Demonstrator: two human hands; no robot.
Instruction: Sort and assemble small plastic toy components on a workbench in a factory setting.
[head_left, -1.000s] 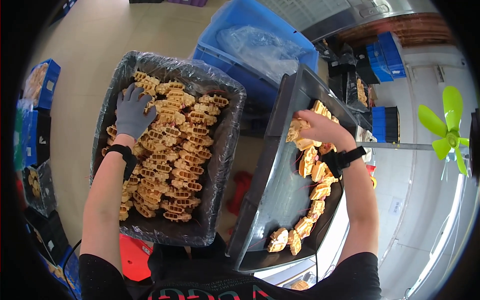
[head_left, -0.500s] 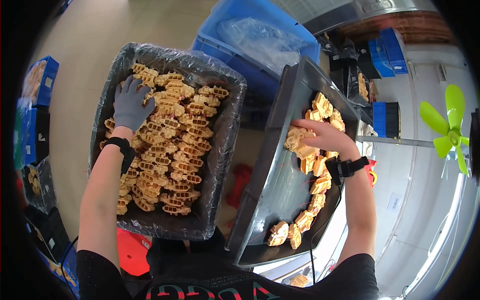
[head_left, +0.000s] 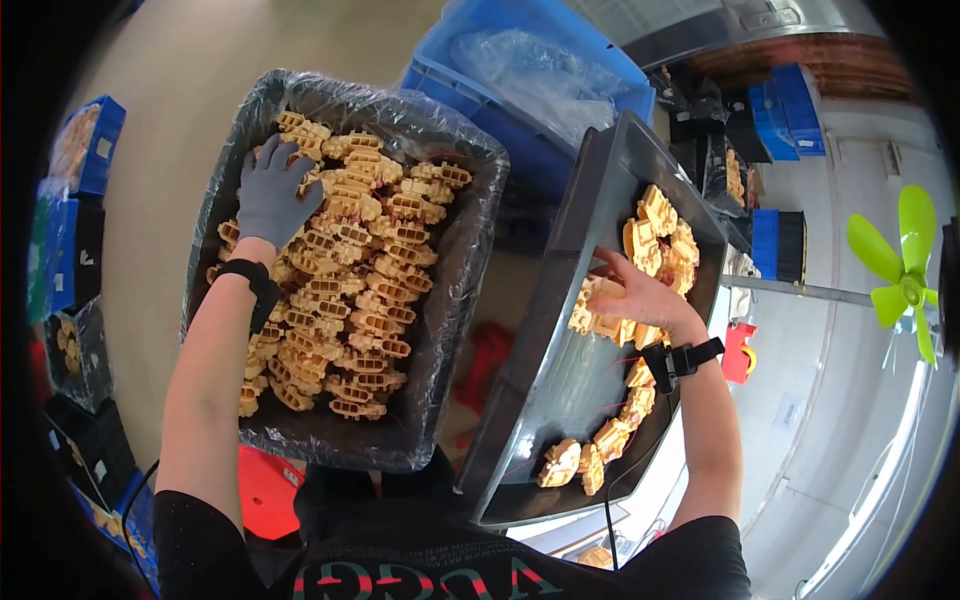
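Observation:
My left hand (head_left: 277, 192), in a grey glove, rests on the upper left of a packed bin of tan moulded parts (head_left: 340, 270) with hollow slots. Its fingers are spread over the parts and grip none that I can see. My bare right hand (head_left: 648, 298) is inside the dark grey tray (head_left: 535, 400) on the right. Its fingers are apart, with the thumb and fingertips beside a tan part (head_left: 584, 306). More tan parts (head_left: 613, 438) lie along the tray's far side in a curved row, with thin red wires. My hand partly covers those beneath it.
The left bin (head_left: 400, 445) is lined with clear plastic. Behind stands a blue crate (head_left: 480, 90) holding crumpled plastic film (head_left: 540, 80). A red stool (head_left: 268, 490) is near my body. A green fan (head_left: 910, 285) is at far right; stacked blue crates (head_left: 95, 145) stand at far left.
My right hand has moved slightly down, its fingers spreading from the tan part it was holding, which now sits lower in the tray. My left hand stays on the parts; the view has shifted slightly.

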